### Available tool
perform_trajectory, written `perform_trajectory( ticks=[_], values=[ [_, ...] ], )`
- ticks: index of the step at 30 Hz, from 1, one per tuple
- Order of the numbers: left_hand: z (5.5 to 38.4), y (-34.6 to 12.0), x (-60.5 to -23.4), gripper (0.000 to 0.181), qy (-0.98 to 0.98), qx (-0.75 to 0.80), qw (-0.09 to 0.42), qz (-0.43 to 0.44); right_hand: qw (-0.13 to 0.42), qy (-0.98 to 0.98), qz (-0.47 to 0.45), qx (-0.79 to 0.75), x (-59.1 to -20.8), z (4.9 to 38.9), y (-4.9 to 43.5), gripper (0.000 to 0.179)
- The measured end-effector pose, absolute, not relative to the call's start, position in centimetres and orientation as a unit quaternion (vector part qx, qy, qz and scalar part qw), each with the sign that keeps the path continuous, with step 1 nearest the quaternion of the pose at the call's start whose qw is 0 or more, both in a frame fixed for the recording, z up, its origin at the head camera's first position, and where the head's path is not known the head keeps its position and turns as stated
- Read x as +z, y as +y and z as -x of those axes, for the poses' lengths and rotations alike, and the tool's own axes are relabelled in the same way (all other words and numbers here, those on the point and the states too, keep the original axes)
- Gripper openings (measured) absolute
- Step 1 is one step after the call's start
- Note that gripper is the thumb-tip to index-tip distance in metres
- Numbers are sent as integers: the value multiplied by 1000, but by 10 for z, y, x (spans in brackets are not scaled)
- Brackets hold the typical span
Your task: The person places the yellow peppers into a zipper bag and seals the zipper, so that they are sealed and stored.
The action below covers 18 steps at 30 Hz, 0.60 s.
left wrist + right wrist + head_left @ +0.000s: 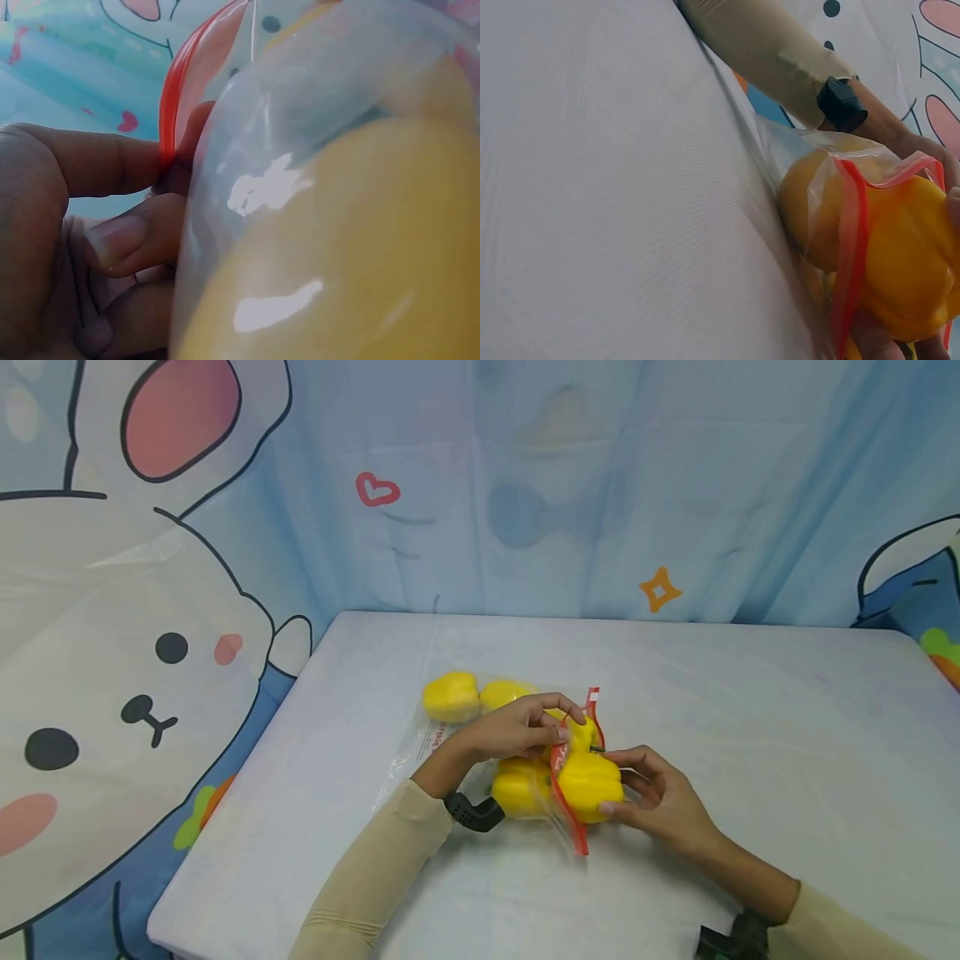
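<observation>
A clear plastic zip bag (401,768) with a red-edged mouth (576,831) lies on the table, its mouth facing right. Inside it are several yellow bell peppers, among them one at the far left (451,697) and one near the front (519,787). At the mouth, my right hand (663,797) grips a yellow bell pepper (592,785) between thumb and fingers, the red edge lying across it. My left hand (517,727) reaches over the bag; in the left wrist view its fingers pinch the red strip (171,112). Another pepper (581,733) sits behind the gripped one, partly hidden.
The white-covered table (787,735) extends to the right and front of the bag. A blue curtain (450,527) with cartoon prints hangs behind and on the left. Black wrist devices, such as the one on the left wrist (474,812), are strapped to both arms.
</observation>
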<state>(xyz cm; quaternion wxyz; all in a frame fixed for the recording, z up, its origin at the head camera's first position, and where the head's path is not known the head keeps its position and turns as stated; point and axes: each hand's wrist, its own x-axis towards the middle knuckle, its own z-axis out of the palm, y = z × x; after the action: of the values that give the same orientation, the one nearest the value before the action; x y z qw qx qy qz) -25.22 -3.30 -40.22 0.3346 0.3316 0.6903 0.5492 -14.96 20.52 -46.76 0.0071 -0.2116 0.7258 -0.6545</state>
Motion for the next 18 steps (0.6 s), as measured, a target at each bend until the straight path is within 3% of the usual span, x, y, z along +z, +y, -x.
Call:
perform_trajectory(
  ticks=[18],
  values=[
    [251,-34,-399,28,698,537,322,-347,9,780,186,-598,-465,149,192,54]
  ],
)
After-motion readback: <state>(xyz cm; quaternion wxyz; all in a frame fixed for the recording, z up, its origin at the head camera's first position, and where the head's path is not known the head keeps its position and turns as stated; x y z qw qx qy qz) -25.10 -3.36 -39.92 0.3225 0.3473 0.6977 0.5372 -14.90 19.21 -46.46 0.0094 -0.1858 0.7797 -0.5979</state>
